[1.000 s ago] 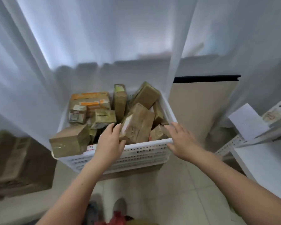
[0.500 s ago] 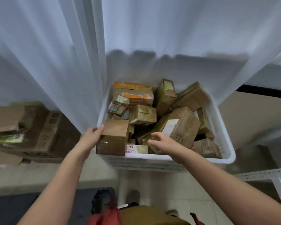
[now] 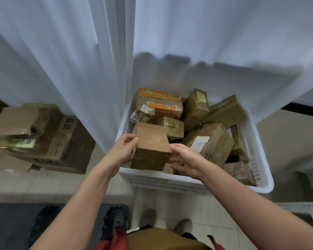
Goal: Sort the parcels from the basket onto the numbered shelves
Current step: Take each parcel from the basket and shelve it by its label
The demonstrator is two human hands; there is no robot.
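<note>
White curtain (image 3: 79, 69) fills the back of the view above pale floor tiles (image 3: 215, 213), and at its foot sits the white plastic basket (image 3: 197, 181), heaped with taped cardboard parcels (image 3: 224, 112); a slumped pile of cartons (image 3: 43, 141) lies well apart to its left, and the corner of a grey metal shelf (image 3: 307, 208) shows at the lower right, with no number visible on it. A second ago both hands lie on the basket's near rim; half a second ago only the left one touches the brown box (image 3: 152, 148) at the near left corner, while the right reaches towards the labelled parcel (image 3: 208, 141); now both are on that box, which stands tipped up, its lower edge just above the rim. By my reading the first pick is made and the sorting proper begins: the box is out of the heap but no label faces the camera, so its shelf cannot be told yet, and the rest of the load waits in the basket. The box sits directly between the two hands, close in front of the body. The left hand (image 3: 123, 150) curls round its left edge, fingertips pinching the upper corner; the right hand (image 3: 186, 161) presses its thumb against the right edge, with its fingers bent under the lower right side, though how far they reach beneath is hidden
</note>
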